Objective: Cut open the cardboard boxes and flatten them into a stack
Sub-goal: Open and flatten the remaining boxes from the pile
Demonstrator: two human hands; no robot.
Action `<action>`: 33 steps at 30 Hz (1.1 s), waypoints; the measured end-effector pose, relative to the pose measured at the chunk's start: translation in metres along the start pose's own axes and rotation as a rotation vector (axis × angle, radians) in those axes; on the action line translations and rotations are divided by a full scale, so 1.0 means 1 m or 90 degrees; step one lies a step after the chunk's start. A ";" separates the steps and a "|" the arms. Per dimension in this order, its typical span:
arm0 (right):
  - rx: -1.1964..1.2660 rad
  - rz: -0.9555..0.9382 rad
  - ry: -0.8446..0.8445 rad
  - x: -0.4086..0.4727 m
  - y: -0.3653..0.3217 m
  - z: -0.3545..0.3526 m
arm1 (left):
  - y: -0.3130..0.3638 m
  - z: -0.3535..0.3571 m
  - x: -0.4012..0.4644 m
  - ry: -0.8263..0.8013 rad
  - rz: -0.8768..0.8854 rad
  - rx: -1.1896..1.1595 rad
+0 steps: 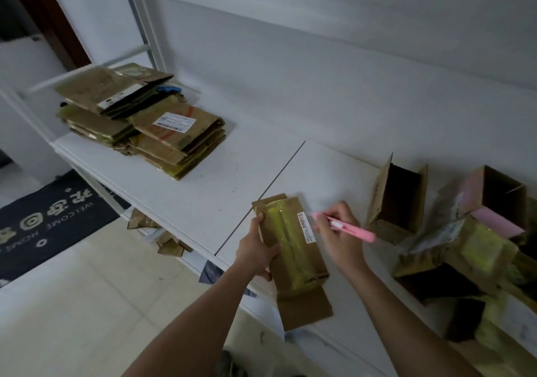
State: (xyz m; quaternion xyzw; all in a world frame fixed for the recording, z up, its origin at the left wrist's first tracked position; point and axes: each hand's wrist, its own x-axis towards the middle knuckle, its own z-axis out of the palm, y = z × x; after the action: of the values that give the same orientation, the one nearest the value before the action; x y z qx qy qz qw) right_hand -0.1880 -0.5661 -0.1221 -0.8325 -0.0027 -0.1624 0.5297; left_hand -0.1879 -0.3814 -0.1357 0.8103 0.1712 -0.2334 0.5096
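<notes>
Head view: left hand (257, 256) grips flat taped cardboard box (293, 257).

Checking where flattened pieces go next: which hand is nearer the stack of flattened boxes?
Left. The left hand grips the taped box on its stack-facing side; the right hand, holding the pink cutter, is beyond the box from the stack of flattened boxes.

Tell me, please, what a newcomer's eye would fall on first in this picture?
First, the bright pink utility knife gripped in the right hand, beside the long brown cardboard box sealed with yellowish tape that the left hand holds at the white table's near edge. Next, the stack of flattened brown cardboard boxes at far left.
</notes>
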 end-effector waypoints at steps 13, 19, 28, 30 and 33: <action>0.026 0.064 -0.086 0.008 0.005 0.065 | -0.008 -0.006 0.009 -0.060 0.005 -0.032; -0.007 0.049 -0.085 0.008 0.008 0.070 | -0.010 -0.008 0.014 -0.086 -0.008 -0.043; -0.065 0.035 -0.185 0.015 0.008 0.058 | -0.011 -0.009 0.016 -0.109 -0.014 -0.060; -0.064 0.028 -0.195 0.013 0.009 0.055 | -0.011 -0.009 0.016 -0.108 -0.011 -0.065; -0.077 0.028 -0.200 0.010 0.011 0.053 | -0.010 -0.009 0.015 -0.104 -0.014 -0.067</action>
State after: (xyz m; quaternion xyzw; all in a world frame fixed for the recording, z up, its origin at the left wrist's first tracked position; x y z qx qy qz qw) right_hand -0.1621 -0.5260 -0.1495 -0.8777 -0.0576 -0.0186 0.4754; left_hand -0.1785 -0.3683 -0.1485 0.7588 0.1501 -0.2950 0.5609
